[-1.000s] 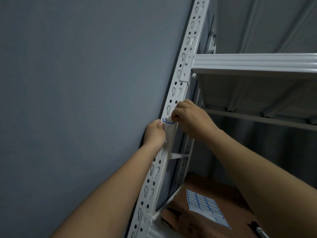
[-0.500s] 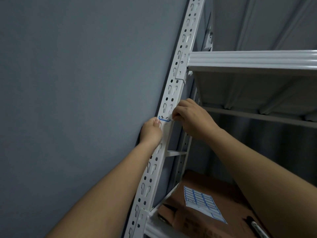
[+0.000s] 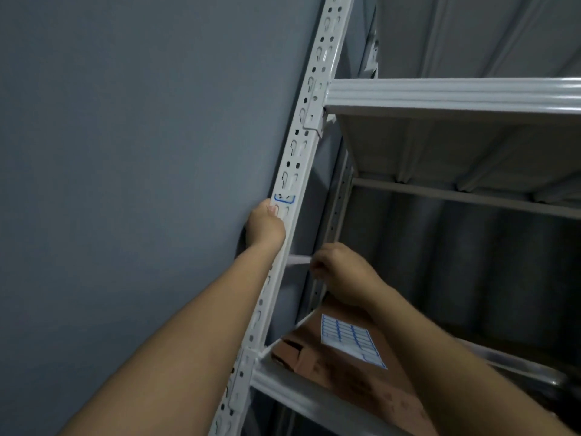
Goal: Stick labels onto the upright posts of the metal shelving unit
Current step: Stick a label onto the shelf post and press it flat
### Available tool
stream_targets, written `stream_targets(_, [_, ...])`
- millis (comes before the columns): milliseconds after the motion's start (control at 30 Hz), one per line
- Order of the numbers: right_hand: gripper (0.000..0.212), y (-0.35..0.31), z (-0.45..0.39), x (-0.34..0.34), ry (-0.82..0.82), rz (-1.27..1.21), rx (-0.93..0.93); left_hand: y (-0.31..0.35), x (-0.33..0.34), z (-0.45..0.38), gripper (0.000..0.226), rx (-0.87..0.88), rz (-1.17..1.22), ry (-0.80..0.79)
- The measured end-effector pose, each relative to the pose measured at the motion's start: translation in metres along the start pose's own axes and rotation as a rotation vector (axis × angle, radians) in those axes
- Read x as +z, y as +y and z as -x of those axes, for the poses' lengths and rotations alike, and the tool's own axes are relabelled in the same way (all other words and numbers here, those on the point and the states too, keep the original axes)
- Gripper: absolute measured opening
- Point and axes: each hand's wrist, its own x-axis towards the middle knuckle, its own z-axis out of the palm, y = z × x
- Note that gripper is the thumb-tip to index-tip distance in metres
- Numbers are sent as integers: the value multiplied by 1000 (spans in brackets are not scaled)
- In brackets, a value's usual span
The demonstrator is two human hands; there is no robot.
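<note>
A small white label with a blue border (image 3: 284, 199) sits stuck on the front face of the white perforated metal upright post (image 3: 309, 99), which leans across the middle of the scene against the grey-blue wall (image 3: 125, 152). Some dark handwriting shows on the label, but it is too small and cut off to read.

The left hand (image 3: 265, 226) rests on the post just below the label, its thumb pressed flat against the metal near the label's lower left corner; the other fingers lie round the far side of the post where I cannot see them. The right hand (image 3: 341, 272) hangs lower and to the right, apart from the post, in front of a thin white cross-brace (image 3: 298, 259). It is blurred, with fingers loosely curled, and I cannot tell whether anything is between them.

Above, a white metal shelf (image 3: 440, 92) juts out to the right from the post. Lower down, on another shelf, lies a brown cardboard box (image 3: 345, 379), and on its top a white sheet of blue-bordered blank labels (image 3: 350, 339) laid out in rows. No print on the box can be read from here.
</note>
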Motion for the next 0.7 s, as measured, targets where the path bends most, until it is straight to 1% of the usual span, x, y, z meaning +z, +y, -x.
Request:
stream_targets(67, [11, -11, 6, 6, 216, -379, 143, 4, -6, 9, 32, -30, -75, -21])
stream_targets(133, [9, -22, 6, 1, 359, -673, 260, 7, -16, 19, 35, -34, -144, -38])
stream_targets(200, [9, -32, 8, -7, 420, -872, 346, 11, -27, 29, 35, 4, -189, -32])
stream_targets(267, [9, -40, 13, -13, 473, -1018, 398, 18, -36, 40, 28, 65, -203, -32])
stream_targets(367, [10, -53, 26, -22, 526, -1116, 422, 31, -46, 58, 18, 87, -133, -143])
stream_targets(467, [9, -63, 40, -31, 559, -1169, 449, 39, -59, 81, 18, 33, -34, -264])
stream_targets(600, [7, -80, 65, -42, 570, -1235, 421, 49, -77, 107, 15, 78, 25, -317])
stream_targets(700, [7, -93, 82, -50, 586, -1309, 386, 58, -87, 122, 10, 81, 38, -309])
